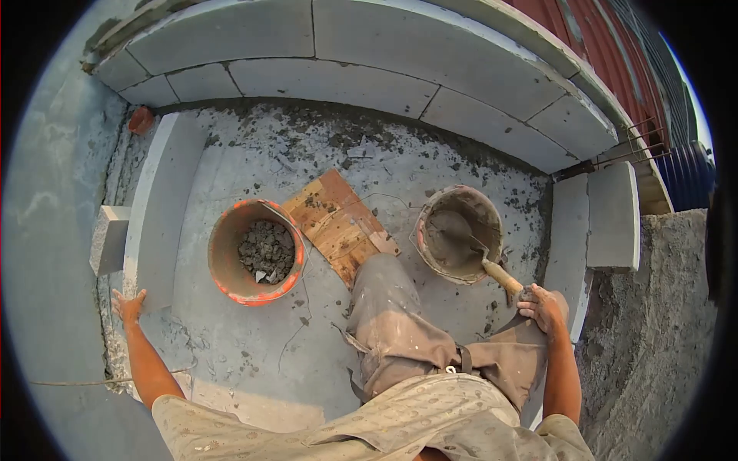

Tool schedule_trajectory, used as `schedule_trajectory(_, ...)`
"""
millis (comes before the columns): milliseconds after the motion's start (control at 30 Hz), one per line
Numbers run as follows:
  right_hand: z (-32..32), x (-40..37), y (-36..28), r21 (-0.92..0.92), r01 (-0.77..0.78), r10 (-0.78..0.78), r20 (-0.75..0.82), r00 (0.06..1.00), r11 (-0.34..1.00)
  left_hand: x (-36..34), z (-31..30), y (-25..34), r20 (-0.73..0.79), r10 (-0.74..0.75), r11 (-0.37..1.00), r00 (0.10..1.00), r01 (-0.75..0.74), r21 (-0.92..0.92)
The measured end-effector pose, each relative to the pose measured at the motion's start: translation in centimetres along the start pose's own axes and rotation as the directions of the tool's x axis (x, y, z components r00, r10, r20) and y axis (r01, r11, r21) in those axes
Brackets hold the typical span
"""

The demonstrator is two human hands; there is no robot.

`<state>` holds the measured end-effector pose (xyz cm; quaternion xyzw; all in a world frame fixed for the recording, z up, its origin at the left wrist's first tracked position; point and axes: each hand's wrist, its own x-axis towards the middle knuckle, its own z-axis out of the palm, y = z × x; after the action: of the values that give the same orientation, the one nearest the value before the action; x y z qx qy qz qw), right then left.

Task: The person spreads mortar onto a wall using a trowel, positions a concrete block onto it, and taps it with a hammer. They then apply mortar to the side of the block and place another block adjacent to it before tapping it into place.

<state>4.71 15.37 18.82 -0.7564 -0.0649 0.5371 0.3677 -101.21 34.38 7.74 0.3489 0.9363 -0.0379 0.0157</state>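
Observation:
My left hand (pixel 129 306) is at the near end of a long pale grey block (pixel 157 188), fingers spread against its edge. At the right, my right hand (pixel 544 309) is by my knee, its fingers closed around the butt end of a trowel's wooden handle (pixel 503 276). The trowel reaches over the rim of a mortar-smeared bucket (pixel 425 257), its blade down in wet grey mortar (pixel 448 234). Left of my bent knee stands an orange-rimmed bucket (pixel 219 223) with crumbly grey lumps (pixel 267 250) at the bottom.
A scuffed wooden board (pixel 327 223) lies between the buckets. Low walls of pale blocks (pixel 369 84) curve along the back, with mortar crumbs at their foot. More blocks (pixel 613 219) stand at the right beside rough concrete (pixel 646 330). A small block (pixel 110 240) sits far left.

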Motion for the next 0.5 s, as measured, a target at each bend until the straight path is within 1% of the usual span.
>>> schedule_trajectory(33,-0.3,-0.3,-0.1,-0.046,0.007,-0.008,-0.009,1.0,0.999,2.6,2.1,-1.7,0.103,0.084,0.988,0.991,-0.069,-0.135)
schedule_trajectory(67,0.5,-1.5,-1.0,-0.139,-0.018,0.008,-0.069,0.998,0.99,3.7,3.4,-1.7,0.085,0.052,0.997,0.995,-0.046,-0.067)
schedule_trajectory(100,-0.5,-1.1,-0.5,-0.166,-0.03,0.019,-0.068,0.998,0.986,3.3,2.9,-0.4,0.071,-0.032,0.995,0.997,0.025,0.101)
schedule_trajectory(133,-1.4,-0.8,0.0,-0.173,-0.031,0.018,-0.076,0.997,0.984,3.2,2.7,-0.1,0.053,-0.054,0.977,0.997,0.042,0.208)
schedule_trajectory(200,-1.3,-1.7,-0.3,-0.154,-0.036,0.019,-0.111,0.994,0.987,2.4,1.2,-0.1,0.1,0.058,0.96,0.993,-0.083,0.268)
schedule_trajectory(300,-0.6,-1.9,-0.1,-0.175,-0.054,0.031,-0.126,0.992,0.983,-1.7,-1.2,2.5,0.14,0.111,0.913,0.984,-0.156,0.376)
schedule_trajectory(333,-0.4,-2.0,0.1,-0.169,-0.046,0.028,-0.107,0.994,0.984,-4.0,-2.1,3.4,0.135,0.132,0.908,0.982,-0.174,0.381)
schedule_trajectory(400,-0.2,-1.5,0.2,-0.159,-0.019,0.012,-0.045,0.999,0.987,-6.9,-0.9,4.3,0.109,0.198,0.904,0.974,-0.224,0.364)
schedule_trajectory(433,0.0,-1.4,0.3,-0.158,-0.002,-0.001,-0.019,1.0,0.987,-7.9,-0.1,3.8,0.084,0.234,0.902,0.969,-0.248,0.353)
schedule_trajectory(467,0.1,-1.2,0.5,-0.166,0.006,-0.007,0.0,1.0,0.986,-10.2,0.0,5.1,0.042,0.262,0.893,0.964,-0.259,0.368)
schedule_trajectory(500,-0.1,-1.1,0.4,-0.183,0.021,-0.019,0.017,1.0,0.983,-13.4,-1.1,7.7,0.048,0.202,0.891,0.978,-0.204,0.406)
